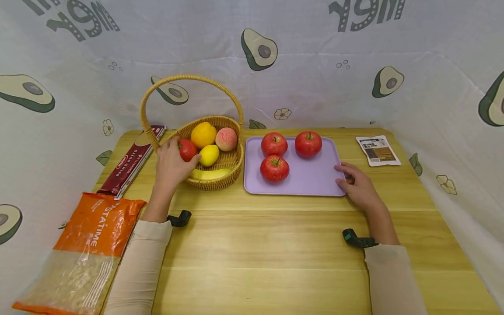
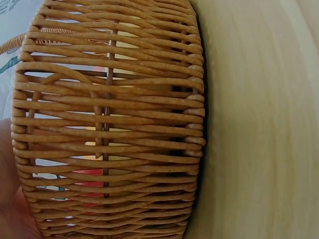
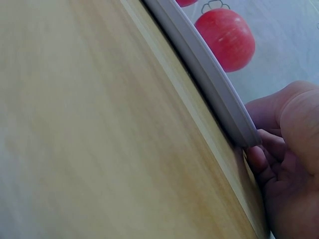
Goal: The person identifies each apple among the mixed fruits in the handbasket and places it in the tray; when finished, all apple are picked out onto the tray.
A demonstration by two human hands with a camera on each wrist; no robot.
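Observation:
In the head view, my left hand [image 1: 173,162] reaches over the left rim of the wicker basket [image 1: 212,186] and holds a red apple [image 1: 188,150] between thumb and fingers. Beside that apple lie an orange-yellow fruit [image 1: 203,134], a peach [image 1: 226,139], a lemon [image 1: 209,155] and a banana [image 1: 210,174]. My right hand [image 1: 358,186] grips the right edge of a lilac tray [image 1: 311,181], thumb over the rim [image 3: 249,119] in the right wrist view. Three red apples [image 1: 274,169] sit on the tray's left and middle. Basket weave [image 2: 109,124] fills most of the left wrist view.
A dark red spaghetti pack [image 1: 131,164] lies left of the basket, with an orange pasta bag [image 1: 90,245] nearer, beside the left forearm. A small white pouch [image 1: 378,151] lies at the back right. The basket's tall handle [image 1: 189,77] arches above it.

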